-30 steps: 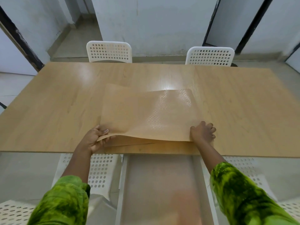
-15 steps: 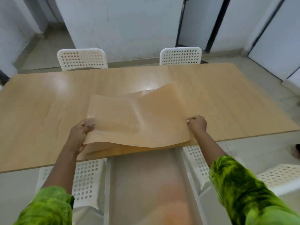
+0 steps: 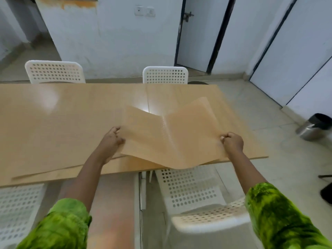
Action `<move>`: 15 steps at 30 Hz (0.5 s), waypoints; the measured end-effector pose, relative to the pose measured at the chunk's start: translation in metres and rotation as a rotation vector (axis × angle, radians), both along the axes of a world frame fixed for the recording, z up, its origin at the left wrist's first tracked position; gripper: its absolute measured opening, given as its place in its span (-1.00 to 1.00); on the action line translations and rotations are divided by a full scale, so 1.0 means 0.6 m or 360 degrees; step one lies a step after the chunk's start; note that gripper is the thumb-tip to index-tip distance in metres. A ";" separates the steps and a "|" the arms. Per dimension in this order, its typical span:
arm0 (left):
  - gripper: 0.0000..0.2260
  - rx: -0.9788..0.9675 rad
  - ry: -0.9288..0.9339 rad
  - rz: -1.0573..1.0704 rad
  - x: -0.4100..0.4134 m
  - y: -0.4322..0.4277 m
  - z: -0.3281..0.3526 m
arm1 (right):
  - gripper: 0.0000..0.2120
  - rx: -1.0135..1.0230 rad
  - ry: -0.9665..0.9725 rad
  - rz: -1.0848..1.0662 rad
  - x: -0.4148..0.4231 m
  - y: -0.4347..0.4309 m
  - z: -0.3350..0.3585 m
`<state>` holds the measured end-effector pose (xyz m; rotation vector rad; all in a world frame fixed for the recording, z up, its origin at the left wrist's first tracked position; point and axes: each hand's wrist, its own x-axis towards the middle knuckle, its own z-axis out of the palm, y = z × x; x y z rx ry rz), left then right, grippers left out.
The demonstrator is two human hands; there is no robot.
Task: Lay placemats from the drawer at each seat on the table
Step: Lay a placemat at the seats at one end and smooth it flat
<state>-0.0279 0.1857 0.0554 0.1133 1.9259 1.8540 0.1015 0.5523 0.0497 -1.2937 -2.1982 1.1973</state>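
Wooden table (image 3: 53,123), both hands gripping buckled placemat (image 3: 172,137)

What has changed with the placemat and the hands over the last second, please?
The placemat, held by the left hand and right hand, has been carried right along the table toward the near right chair, sagging more. Both hands still grip its side edges; nothing was released.

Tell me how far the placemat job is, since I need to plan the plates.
Nothing looks laid yet: the table shows no flat mat at any seat. In hand: the left hand and right hand hold a sagging placemat over the near right chair. Left: this seat and the rest, including both far chairs.
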 end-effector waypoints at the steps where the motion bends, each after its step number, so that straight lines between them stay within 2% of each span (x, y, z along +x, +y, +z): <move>1: -0.52 -0.0056 -0.0012 -0.0041 0.014 0.037 0.000 | -0.88 -0.0009 0.0002 0.0006 0.016 0.028 0.000; 7: -0.39 -0.0245 -0.0001 0.0139 0.062 0.199 -0.002 | -0.73 -0.0077 0.0031 0.0010 0.059 0.155 0.007; 11: -0.41 -0.0401 0.0038 0.0307 0.063 0.242 -0.005 | -0.67 -0.0122 0.0063 0.0041 0.050 0.193 -0.001; 15: -0.42 -0.0639 -0.0008 0.0269 0.050 0.254 -0.036 | -0.64 -0.0122 0.0039 0.0000 0.032 0.225 -0.010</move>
